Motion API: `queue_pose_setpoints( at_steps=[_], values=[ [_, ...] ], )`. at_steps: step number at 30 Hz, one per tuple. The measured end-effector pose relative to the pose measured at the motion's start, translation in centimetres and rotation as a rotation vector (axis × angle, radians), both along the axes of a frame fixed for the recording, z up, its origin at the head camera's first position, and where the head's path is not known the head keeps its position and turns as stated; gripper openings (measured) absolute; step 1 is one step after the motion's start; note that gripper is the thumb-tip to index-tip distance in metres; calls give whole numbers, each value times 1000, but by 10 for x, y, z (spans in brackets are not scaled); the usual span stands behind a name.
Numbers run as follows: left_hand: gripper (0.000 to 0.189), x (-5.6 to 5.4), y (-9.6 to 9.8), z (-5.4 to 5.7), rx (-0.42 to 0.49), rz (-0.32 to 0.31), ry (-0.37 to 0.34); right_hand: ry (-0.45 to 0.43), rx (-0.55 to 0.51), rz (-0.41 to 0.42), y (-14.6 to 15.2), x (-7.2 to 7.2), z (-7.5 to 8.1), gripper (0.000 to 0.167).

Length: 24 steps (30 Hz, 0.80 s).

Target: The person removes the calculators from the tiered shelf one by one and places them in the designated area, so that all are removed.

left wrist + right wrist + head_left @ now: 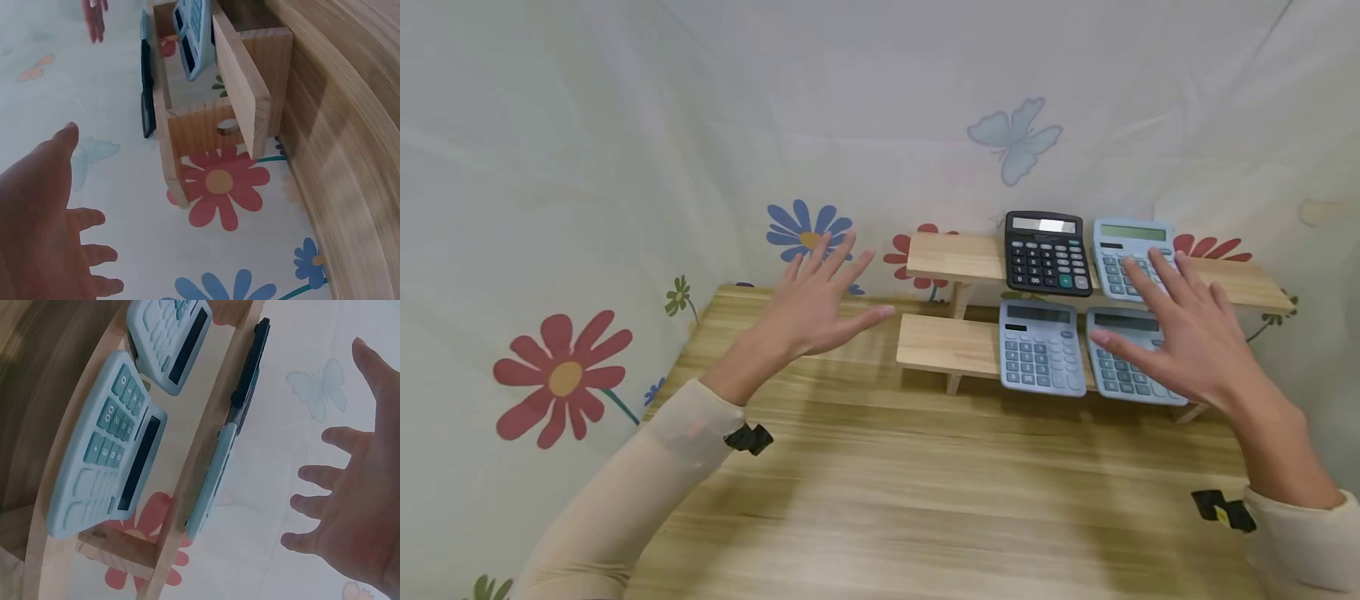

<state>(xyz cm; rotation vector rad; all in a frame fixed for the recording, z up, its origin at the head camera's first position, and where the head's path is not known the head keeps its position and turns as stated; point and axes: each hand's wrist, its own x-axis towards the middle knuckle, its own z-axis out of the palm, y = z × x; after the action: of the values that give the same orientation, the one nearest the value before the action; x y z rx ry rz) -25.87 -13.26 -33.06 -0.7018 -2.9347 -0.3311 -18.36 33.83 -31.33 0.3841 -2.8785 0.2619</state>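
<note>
My left hand (820, 300) is held up with spread fingers over the table, left of a two-tier wooden shelf (951, 343), and holds nothing. My right hand (1198, 337) hovers with spread fingers in front of the shelf's right side, overlapping two calculators in the head view; the right wrist view shows it apart from them. On the upper tier lean a black calculator (1047, 254) and a light blue calculator (1120, 237). The lower tier carries two more blue ones, the left calculator (1041, 346) and the right calculator (106, 450), partly hidden by my right hand in the head view.
The shelf stands at the back right of the wood-grain table (910, 492). Behind it hangs a pale cloth (865, 108) printed with flowers and a butterfly. A dark clip-like piece (748, 438) sits by the left cuff, another dark piece (1223, 510) by the right.
</note>
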Motion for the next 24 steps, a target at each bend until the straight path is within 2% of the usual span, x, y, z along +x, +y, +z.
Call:
queue_pose_setpoints(
  at_steps=[7, 10, 14, 16, 20, 24],
  values=[
    [96, 10, 10, 12, 41, -34, 72, 14, 38, -19, 7, 4, 7, 106],
    [99, 15, 18, 18, 113, -97, 130, 43, 25, -20, 15, 7, 8, 105],
    [100, 19, 36, 25, 256, -210, 252, 124, -35, 36, 32, 9, 10, 100],
    [100, 19, 46, 28, 340, -240, 297, 144, -74, 53, 43, 10, 10, 97],
    [101, 20, 70, 30, 565, -294, 296, 126, -152, 24, 63, 14, 7, 92],
    [101, 20, 92, 25, 789, -322, 256, 102, -176, -39, 81, 20, -4, 90]
  ],
)
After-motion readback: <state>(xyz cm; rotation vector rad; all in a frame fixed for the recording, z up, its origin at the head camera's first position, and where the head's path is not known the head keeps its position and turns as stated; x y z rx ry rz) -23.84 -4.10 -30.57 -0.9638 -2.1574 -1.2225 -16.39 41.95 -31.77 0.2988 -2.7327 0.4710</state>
